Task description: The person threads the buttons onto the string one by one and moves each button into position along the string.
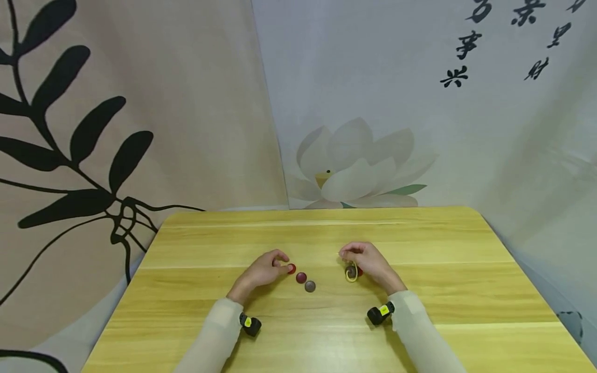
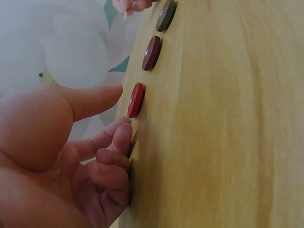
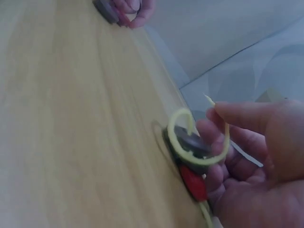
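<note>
My right hand [image 1: 368, 257] pinches the tip of a thin yellow cord [image 3: 219, 160] between thumb and forefinger. The cord loops in front of a dark brown round disc [image 3: 195, 137], with a red disc [image 3: 194, 183] beside it and more cord trailing below. Whether the cord runs through these discs I cannot tell. On the left, my left hand [image 1: 265, 268] holds nothing; its thumb and bent fingers lie around a bright red disc [image 2: 136, 100], with a gap at the thumb. A maroon disc [image 1: 301, 278] and a grey-brown disc [image 1: 310, 286] continue the row.
The discs lie on a light wooden table [image 1: 261, 342] with rounded far corners. Behind it hangs pale cloth [image 1: 210, 114] with printed leaves, a lotus and dark characters. Each wrist wears a small black camera [image 1: 252, 326].
</note>
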Demonstrator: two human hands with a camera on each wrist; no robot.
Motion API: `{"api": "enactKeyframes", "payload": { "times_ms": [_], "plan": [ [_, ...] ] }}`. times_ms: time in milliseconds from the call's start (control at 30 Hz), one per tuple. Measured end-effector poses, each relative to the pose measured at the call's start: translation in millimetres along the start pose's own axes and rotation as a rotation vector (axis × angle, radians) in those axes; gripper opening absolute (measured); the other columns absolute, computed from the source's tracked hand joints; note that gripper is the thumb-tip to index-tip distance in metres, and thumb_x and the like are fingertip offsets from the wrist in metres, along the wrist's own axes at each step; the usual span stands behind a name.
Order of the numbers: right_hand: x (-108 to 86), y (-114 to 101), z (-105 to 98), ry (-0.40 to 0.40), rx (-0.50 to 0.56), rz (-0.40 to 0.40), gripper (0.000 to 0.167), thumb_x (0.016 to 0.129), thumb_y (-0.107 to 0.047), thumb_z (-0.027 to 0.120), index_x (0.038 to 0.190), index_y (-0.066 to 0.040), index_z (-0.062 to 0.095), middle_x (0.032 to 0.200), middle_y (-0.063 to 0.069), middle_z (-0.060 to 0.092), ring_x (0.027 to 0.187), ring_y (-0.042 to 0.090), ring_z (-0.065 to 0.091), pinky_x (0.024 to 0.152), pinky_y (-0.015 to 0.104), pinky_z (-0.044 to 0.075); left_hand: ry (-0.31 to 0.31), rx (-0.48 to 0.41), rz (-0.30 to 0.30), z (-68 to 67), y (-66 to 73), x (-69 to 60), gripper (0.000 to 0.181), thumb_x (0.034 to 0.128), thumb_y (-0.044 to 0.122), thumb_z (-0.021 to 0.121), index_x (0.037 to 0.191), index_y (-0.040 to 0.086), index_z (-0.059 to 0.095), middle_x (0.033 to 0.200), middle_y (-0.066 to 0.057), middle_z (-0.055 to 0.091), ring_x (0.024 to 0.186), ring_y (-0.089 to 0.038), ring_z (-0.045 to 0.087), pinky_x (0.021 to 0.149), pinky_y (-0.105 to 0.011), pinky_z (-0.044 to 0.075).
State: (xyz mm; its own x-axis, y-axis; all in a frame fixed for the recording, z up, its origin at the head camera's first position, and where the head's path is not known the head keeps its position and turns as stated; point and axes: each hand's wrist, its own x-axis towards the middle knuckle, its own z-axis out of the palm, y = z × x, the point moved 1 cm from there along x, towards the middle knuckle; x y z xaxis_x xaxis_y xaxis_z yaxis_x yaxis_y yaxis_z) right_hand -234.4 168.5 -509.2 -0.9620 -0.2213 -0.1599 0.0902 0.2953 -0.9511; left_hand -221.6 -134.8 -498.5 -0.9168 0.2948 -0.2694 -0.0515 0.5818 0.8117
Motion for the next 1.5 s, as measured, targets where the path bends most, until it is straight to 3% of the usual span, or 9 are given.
{"api": "enactKeyframes", "payload": {
  "times_ms": [167,367,833,1233,1500],
  "plan": [
    [-0.2,-0.2,-1.4,-0.020,-0.041,0.007,0.019,0.096,-0.015,0.064,0.106,-0.001,0.072,0.101,0.012,0.070,0.088,0.020,0.059,0.075,0.032,0.049,-0.020,0.004,-0.006,-0.8,-1.6,-0.4,0.033,0.0948,0.033,0.068,0.119,0.012,0.062,0.079,-0.002,0.046,0.060,-0.015,0.040,0.056,-0.028,0.034],
    [-0.2,2.4,-4.9,-0.024,0.007,0.036,0.021,0.097,-0.015,0.063,0.107,0.002,0.070,0.102,0.015,0.070,0.091,0.022,0.063,0.079,0.031,0.051,-0.034,-0.008,0.025,0.6,-0.8,-0.4,0.031,0.0947,0.031,0.068,0.118,0.011,0.062,0.079,-0.002,0.046,0.061,-0.015,0.040,0.057,-0.028,0.034],
    [-0.3,1.7,-0.1,0.004,-0.033,0.038,0.015,0.096,-0.014,0.065,0.102,-0.002,0.072,0.096,0.010,0.068,0.079,0.018,0.056,0.060,0.028,0.047,0.000,0.036,0.042,3.3,0.0,-1.9,0.020,0.0945,0.029,0.068,0.110,0.016,0.064,0.077,0.000,0.047,0.059,-0.014,0.041,0.054,-0.026,0.034],
    [-0.5,1.3,-0.7,-0.016,-0.053,0.022,0.015,0.097,-0.013,0.063,0.102,-0.001,0.071,0.090,0.007,0.067,0.079,0.018,0.057,0.065,0.030,0.048,0.066,0.087,0.036,8.9,-1.1,-1.1,0.015,0.0931,0.027,0.070,0.103,0.017,0.065,0.074,0.000,0.049,0.057,-0.013,0.042,0.054,-0.028,0.033],
    [-0.5,1.5,-0.7,-0.016,-0.059,0.018,0.015,0.097,-0.013,0.063,0.101,-0.001,0.072,0.090,0.007,0.067,0.078,0.018,0.057,0.064,0.029,0.048,0.078,0.123,0.033,9.6,-2.8,0.4,0.013,0.0925,0.028,0.071,0.101,0.018,0.066,0.073,0.001,0.049,0.057,-0.013,0.042,0.053,-0.027,0.033]
  ]
}}
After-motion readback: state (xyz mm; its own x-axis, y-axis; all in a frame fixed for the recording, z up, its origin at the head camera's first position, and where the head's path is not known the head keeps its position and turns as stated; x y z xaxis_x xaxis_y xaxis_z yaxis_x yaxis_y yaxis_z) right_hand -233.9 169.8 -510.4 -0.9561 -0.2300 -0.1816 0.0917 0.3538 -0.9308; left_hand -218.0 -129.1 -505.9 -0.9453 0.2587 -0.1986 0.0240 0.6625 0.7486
